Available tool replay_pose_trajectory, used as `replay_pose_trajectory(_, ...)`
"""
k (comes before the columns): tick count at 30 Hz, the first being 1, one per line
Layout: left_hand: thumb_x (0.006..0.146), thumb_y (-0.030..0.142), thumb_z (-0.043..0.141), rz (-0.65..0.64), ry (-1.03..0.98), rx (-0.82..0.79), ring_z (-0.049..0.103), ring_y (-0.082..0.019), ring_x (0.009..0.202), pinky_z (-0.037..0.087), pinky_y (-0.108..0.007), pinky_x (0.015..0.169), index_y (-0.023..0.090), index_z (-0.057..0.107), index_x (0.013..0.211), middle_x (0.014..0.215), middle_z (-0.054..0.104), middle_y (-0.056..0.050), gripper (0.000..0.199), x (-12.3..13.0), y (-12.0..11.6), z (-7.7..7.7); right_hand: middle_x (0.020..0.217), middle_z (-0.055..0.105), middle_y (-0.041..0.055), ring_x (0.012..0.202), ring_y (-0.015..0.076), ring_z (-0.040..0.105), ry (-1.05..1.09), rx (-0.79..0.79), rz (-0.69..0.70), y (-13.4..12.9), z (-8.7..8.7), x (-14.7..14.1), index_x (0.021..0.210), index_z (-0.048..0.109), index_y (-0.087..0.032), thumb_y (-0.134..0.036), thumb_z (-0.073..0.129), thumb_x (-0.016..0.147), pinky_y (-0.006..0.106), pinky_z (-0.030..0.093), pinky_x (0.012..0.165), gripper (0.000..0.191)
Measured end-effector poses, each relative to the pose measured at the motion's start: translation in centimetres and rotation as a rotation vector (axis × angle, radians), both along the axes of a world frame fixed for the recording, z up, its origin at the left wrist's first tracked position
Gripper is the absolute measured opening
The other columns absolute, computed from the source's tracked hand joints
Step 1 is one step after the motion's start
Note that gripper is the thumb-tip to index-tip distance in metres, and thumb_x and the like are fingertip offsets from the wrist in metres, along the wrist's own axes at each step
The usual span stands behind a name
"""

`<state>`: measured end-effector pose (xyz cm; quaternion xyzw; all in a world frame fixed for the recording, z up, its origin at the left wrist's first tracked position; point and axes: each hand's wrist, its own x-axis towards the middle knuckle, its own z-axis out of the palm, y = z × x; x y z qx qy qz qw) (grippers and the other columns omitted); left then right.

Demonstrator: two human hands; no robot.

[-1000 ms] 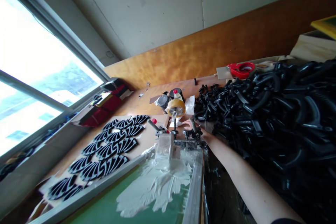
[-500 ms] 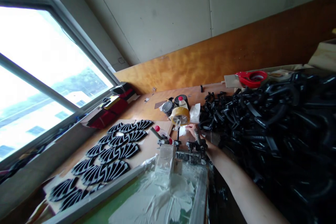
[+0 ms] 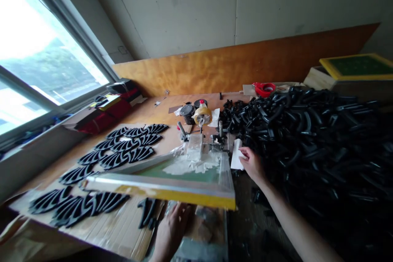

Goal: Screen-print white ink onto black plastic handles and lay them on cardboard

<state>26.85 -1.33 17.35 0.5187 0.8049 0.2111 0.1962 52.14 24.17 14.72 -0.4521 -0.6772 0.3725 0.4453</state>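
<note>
A green silk-screen frame with a yellow edge (image 3: 159, 186) is tilted up from its hinge clamps (image 3: 217, 139), with white ink (image 3: 190, 165) spread on its mesh. My left hand (image 3: 170, 233) sits under the frame's front edge, and its fingers reach up close to it. A black shaped piece (image 3: 146, 212) lies on the cardboard (image 3: 113, 229) just left of that hand. My right hand (image 3: 251, 164) pinches a white paper sheet (image 3: 236, 154) beside the frame's right side. Rows of black patterned pieces (image 3: 125, 157) lie on the cardboard, partly hidden by the frame.
A huge heap of black plastic parts (image 3: 313, 143) fills the right side. A tape roll (image 3: 202, 115), a dark tin (image 3: 187, 114) and a red tape dispenser (image 3: 264, 89) stand behind. Another yellow-framed screen (image 3: 357, 66) rests at the back right; a window (image 3: 39, 49) is at left.
The screen frame now stands tilted up, and my left hand has come into view beneath it. My right hand has moved back from the clamps and holds a white sheet. The view has levelled.
</note>
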Motion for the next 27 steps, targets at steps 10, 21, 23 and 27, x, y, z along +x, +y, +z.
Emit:
replay_pose_trajectory(10,0.083,0.050,0.059,-0.373,-0.517,0.029,0.064,-0.024,0.096,0.048,-0.030,0.081,0.017,0.061,0.125,0.108,0.069,-0.009,0.053,6.1,0.5,3.4,0.084,0.065,0.0000,0.077,0.0168,0.061,0.216,-0.561,0.567,-17.2,5.3,-1.9,0.093,0.062,-0.024,-0.026,0.067,0.068,0.028,0.048,0.067,0.025)
replay_pose_trajectory(21,0.084,0.038,0.055,-0.500,-0.499,-0.110,0.048,-0.011,0.064,0.033,-0.021,0.058,0.014,0.069,0.083,0.067,0.055,0.001,0.028,1.3,-0.3,2.4,0.108,0.070,0.0098,0.096,0.0254,0.065,0.256,-0.708,0.375,-20.8,2.0,-6.0,0.110,0.070,-0.021,-0.049,0.083,0.061,0.035,0.051,0.083,0.058)
replay_pose_trajectory(23,0.083,0.041,0.057,-0.547,-0.480,-0.121,0.049,-0.011,0.064,0.034,-0.021,0.059,0.014,0.069,0.080,0.067,0.057,0.001,0.029,-1.0,0.1,1.9,0.087,0.073,0.0084,0.077,0.0218,0.066,0.282,-0.811,0.299,-21.7,1.7,-8.1,0.093,0.074,-0.016,-0.053,0.079,0.066,0.032,0.052,0.072,0.046)
replay_pose_trajectory(27,0.079,0.045,0.061,-0.540,-0.607,-0.233,0.057,-0.013,0.063,0.043,-0.022,0.060,0.014,0.067,0.081,0.068,0.064,-0.002,0.032,-7.9,2.4,-0.8,0.076,0.072,0.0069,0.065,0.0192,0.065,0.420,-0.854,0.034,-22.4,1.3,-11.7,0.089,0.071,-0.014,-0.054,0.081,0.062,0.027,0.050,0.060,0.050)
